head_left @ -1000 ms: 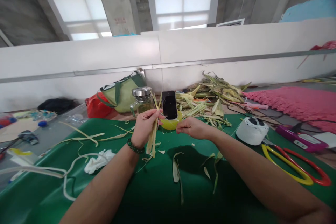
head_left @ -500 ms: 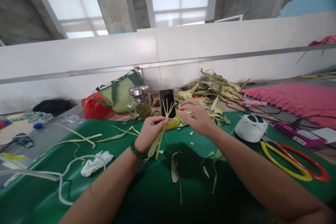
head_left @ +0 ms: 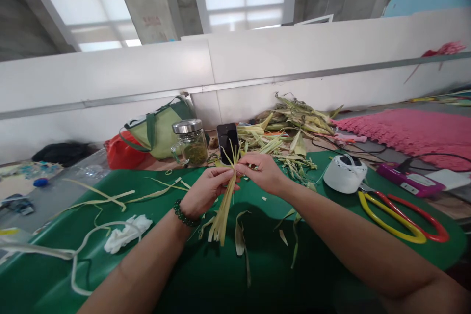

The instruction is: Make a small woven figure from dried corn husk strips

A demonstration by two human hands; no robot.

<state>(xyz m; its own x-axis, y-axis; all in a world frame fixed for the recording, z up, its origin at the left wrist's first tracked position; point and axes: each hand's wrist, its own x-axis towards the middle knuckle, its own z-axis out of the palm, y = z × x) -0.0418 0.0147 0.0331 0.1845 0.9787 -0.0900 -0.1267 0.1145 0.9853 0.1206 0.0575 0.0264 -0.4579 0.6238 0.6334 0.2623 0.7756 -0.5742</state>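
Observation:
My left hand (head_left: 206, 189), with a dark bead bracelet on its wrist, is closed around a bundle of pale yellow-green leaf strips (head_left: 224, 208) that hangs down over the green cloth (head_left: 206, 265). My right hand (head_left: 260, 171) pinches the same bundle at its top, right beside the left hand's fingers. Short strip ends stick up above both hands. Just behind them a black phone (head_left: 227, 140) stands upright.
A glass jar (head_left: 190, 142) with a metal lid, a green bag (head_left: 156, 127) and a heap of dried leaves (head_left: 290, 130) lie at the back. A white round device (head_left: 344, 172) and red-and-yellow scissors (head_left: 403, 218) sit to the right. Loose strips (head_left: 110, 198) and white tissue (head_left: 125, 233) lie left.
My right hand came back from the leaf heap to the top of the bundle and closed on it. The bundle now hangs lower in my left hand. The view shifted slightly left.

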